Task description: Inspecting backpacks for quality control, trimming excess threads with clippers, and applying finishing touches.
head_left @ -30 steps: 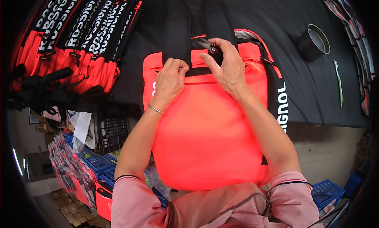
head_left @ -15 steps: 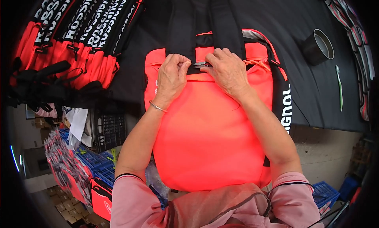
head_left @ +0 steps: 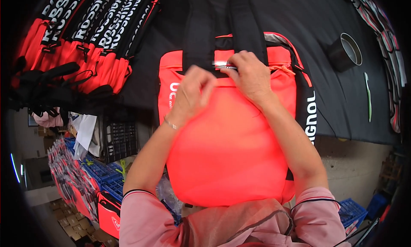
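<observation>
A bright coral-red and black backpack (head_left: 227, 140) lies before me, its two black shoulder straps (head_left: 199, 33) stretching away from me. At the bag's top, between the straps, my right hand (head_left: 250, 75) is closed round a small pair of metal thread snips (head_left: 220, 66), whose silver end points left. The fingers hide the rest of the snips. My left hand (head_left: 192, 93) is over the upper left of the red panel, below the left strap. It is smeared by motion, with its fingers bent; whether anything is in it cannot be made out.
A black-covered table (head_left: 299, 16) bears the bag. Folded red and black bags (head_left: 92, 54) stand in a row at left. On the right are a dark metal cup (head_left: 345, 52), a green and white toothbrush (head_left: 368, 97) and more stacked pieces (head_left: 385, 46). Crates (head_left: 117, 138) stand below left.
My left hand has drawn back from the snips, down toward me. My right hand stays near the straps, still holding the snips, and has shifted slightly right. The bag has barely moved.
</observation>
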`<state>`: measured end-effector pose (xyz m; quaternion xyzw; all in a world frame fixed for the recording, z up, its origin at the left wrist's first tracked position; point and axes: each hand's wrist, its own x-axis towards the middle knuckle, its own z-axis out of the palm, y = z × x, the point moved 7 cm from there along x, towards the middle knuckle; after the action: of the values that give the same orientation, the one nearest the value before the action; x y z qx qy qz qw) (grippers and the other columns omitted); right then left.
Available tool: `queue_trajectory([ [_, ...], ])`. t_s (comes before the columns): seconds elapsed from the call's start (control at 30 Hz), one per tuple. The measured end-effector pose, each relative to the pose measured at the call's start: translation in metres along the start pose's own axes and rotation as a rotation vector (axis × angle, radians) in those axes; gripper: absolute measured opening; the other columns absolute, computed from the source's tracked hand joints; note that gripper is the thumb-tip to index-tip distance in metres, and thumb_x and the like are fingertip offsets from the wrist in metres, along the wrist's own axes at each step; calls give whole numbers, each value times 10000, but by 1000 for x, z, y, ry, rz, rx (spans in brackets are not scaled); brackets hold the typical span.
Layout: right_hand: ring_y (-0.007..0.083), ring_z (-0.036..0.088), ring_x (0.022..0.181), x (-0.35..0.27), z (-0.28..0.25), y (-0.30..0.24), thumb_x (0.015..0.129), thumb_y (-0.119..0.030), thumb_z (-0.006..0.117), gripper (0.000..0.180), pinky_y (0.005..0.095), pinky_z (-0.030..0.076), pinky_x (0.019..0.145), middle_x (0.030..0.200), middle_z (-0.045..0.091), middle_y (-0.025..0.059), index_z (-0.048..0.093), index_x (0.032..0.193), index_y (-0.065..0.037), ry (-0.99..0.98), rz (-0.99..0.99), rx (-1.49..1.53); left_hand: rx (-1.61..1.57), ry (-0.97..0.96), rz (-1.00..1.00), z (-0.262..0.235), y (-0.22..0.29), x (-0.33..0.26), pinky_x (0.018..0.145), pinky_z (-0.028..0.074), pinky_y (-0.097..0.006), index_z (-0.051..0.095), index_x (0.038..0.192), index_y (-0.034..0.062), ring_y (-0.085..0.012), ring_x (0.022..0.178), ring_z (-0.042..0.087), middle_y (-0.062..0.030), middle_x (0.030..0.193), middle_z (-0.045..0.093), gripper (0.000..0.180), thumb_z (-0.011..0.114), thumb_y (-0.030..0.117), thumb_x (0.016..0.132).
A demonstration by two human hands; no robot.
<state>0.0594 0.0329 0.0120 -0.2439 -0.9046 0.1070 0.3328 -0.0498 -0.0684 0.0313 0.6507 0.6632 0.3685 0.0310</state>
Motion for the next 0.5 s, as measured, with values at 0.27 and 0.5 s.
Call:
queue_trajectory([
  [0.27, 238, 693, 811, -1, 2, 3, 769, -225, 814, 249, 355, 533, 723, 899, 720, 69, 738, 964, -89, -252, 268, 501, -257, -190, 236, -9, 32, -64, 743, 503, -424, 581, 765, 9, -315, 796, 643, -132, 709, 545, 139, 671, 60, 857],
  [0.5, 256, 659, 846, -4, 6, -11, 730, -117, 763, 190, 375, 508, 721, 884, 685, 56, 719, 906, -60, -468, 36, 487, 151, 177, -39, -66, -14, 18, 611, 502, -287, 672, 904, 14, -231, 694, 658, -93, 758, 654, 79, 656, 89, 885],
])
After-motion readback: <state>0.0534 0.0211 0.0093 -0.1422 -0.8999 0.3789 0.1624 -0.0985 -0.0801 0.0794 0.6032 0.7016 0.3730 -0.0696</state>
